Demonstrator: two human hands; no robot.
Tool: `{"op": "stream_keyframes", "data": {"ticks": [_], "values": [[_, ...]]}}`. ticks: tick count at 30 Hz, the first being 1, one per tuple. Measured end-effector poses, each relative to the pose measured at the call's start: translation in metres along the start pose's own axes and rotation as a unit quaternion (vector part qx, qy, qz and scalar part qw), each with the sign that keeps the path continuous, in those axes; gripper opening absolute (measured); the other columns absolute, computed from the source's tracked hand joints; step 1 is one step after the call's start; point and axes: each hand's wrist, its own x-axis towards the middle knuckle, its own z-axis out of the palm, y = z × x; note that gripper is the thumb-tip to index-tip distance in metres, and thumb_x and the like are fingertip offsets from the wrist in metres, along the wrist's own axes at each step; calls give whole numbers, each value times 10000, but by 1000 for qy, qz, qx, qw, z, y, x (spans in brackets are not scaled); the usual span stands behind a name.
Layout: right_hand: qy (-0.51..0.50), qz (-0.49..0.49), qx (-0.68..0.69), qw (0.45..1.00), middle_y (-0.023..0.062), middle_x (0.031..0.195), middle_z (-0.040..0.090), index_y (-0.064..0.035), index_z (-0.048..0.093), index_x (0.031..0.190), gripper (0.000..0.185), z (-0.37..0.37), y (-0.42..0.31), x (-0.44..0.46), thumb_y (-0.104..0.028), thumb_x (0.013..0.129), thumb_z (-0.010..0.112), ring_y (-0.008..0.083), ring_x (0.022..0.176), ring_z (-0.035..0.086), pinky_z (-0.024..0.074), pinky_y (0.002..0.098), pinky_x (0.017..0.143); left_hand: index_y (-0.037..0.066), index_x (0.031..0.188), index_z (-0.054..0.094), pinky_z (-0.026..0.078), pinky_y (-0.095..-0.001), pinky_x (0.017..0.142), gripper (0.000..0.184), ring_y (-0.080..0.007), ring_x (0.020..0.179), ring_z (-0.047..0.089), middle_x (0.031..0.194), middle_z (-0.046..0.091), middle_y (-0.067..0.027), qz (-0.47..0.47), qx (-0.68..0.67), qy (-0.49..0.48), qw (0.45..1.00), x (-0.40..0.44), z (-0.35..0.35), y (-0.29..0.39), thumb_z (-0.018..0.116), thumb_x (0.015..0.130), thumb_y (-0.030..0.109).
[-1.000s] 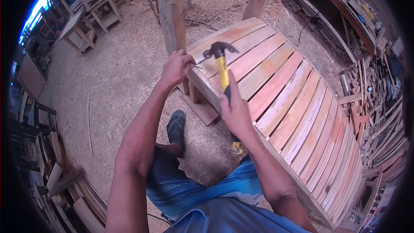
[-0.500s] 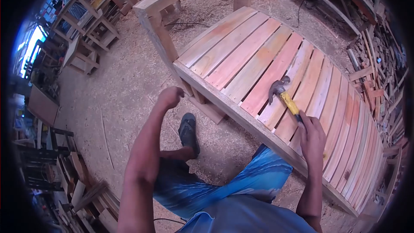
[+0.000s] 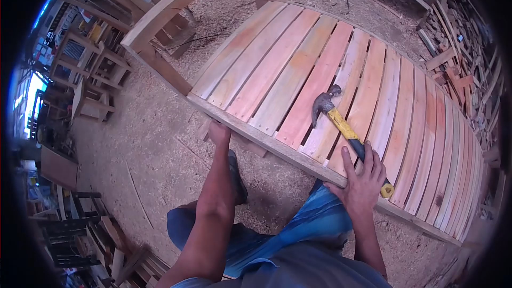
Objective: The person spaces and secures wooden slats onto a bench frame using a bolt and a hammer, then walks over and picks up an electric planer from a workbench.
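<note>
A claw hammer (image 3: 341, 122) with a yellow and black handle lies on the slats of a wooden bed-like frame (image 3: 290, 88), its head towards the far side. My right hand (image 3: 362, 184) is spread at the near side rail, fingers apart and touching the black part of the handle, without closing round it. The handle's end shows beyond my fingers. Lower on the frame's near side, my left hand (image 3: 219, 133) is up against the underside of the side rail (image 3: 256, 128); its fingers are hidden there.
A curved headboard-like end (image 3: 176, 0) rises at the frame's far left. Wooden chair frames (image 3: 96, 74) stand at the left. Scrap wood (image 3: 458, 58) is heaped at the right, and more timber pieces (image 3: 114, 234) lie at lower left. Shavings cover the floor.
My right hand has let the hammer down onto the slats and opened. My left hand has gone from a loose fist in the air to the frame's side rail. The view has shifted.
</note>
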Motion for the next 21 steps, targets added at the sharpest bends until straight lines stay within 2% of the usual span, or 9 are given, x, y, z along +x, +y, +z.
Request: {"op": "stream_keyframes", "data": {"ticks": [2, 5, 6, 8, 11, 12, 15, 19, 21], "values": [[0, 2, 7, 1000, 214, 1760, 391, -339, 571, 1644, 1207, 1, 0, -3, -552, 555, 1045, 444, 1502, 460, 400, 621, 1206, -19, 1166, 823, 597, -543, 959, 538, -483, 1073, 795, 1078, 821, -303, 2, 7, 2, 1000, -29, -16, 7, 769, 949, 470], [6, 0, 13, 1000, 216, 1758, 396, -340, 572, 1644, 1209, 4, -2, -2, -545, 550, 1047, 456, 1501, 463, 397, 629, 1207, -88, 1092, 816, 603, -550, 929, 657, -471, 1050, 805, 1063, 812, -333, -132, -16, -16, 991, -93, -38, 39, 802, 922, 547], [8, -4, 15, 1000, 218, 1758, 396, -339, 571, 1645, 1210, 5, -1, -3, -540, 551, 1048, 461, 1502, 463, 396, 633, 1207, -87, 1097, 812, 599, -515, 880, 645, -421, 985, 792, 1012, 804, -285, -200, -55, -7, 978, -106, -30, 22, 816, 923, 534], [26, -20, 15, 999, 231, 1758, 393, -331, 571, 1646, 1207, 10, 2, -3, -525, 556, 1053, 477, 1518, 449, 393, 648, 1204, -87, 1107, 806, 592, -447, 781, 624, -321, 855, 767, 911, 788, -188, -333, -141, 12, 932, -130, -2, -17, 843, 924, 509], [4, -22, 32, 999, 245, 1758, 385, -330, 565, 1649, 1210, 15, 3, -2, -521, 561, 1059, 477, 1528, 439, 393, 652, 1202, -174, 1055, 804, 620, -443, 881, 830, -352, 927, 802, 913, 796, -254, -452, -256, 73, 851, -173, -23, 12, 796, 932, 647], [15, -21, 26, 999, 266, 1759, 372, -313, 559, 1656, 1217, 18, 0, -2, -512, 568, 1066, 481, 1539, 425, 374, 654, 1215, -166, 1126, 801, 611, -407, 854, 836, -303, 935, 770, 984, 790, -211, -443, -309, 102, 836, -179, -23, 4, 796, 947, 650], [-4, -29, 29, 999, 282, 1757, 363, -294, 545, 1670, 1213, 16, 3, 1, -519, 594, 1058, 488, 1545, 412, 354, 658, 1226, -160, 1177, 782, 595, -426, 861, 813, -303, 985, 760, 1110, 792, -217, -445, -372, 150, 801, -179, -23, -12, 812, 954, 621], [-9, -41, 21, 999, 292, 1755, 353, -271, 531, 1682, 1176, 14, 2, 1, -533, 650, 1032, 500, 1555, 392, 335, 668, 1233, -155, 1229, 758, 578, -438, 959, 778, -277, 1025, 738, 1117, 773, -191, -388, -362, 51, 846, -179, -24, -40, 809, 979, 579], [-5, -50, 11, 999, 292, 1757, 347, -265, 527, 1687, 1164, 16, 3, -1, -541, 670, 1021, 504, 1560, 384, 331, 673, 1233, -130, 1219, 771, 593, -441, 935, 786, -274, 944, 740, 1092, 771, -167, -403, -361, 4, 841, -173, -6, -66, 824, 955, 608]]}}
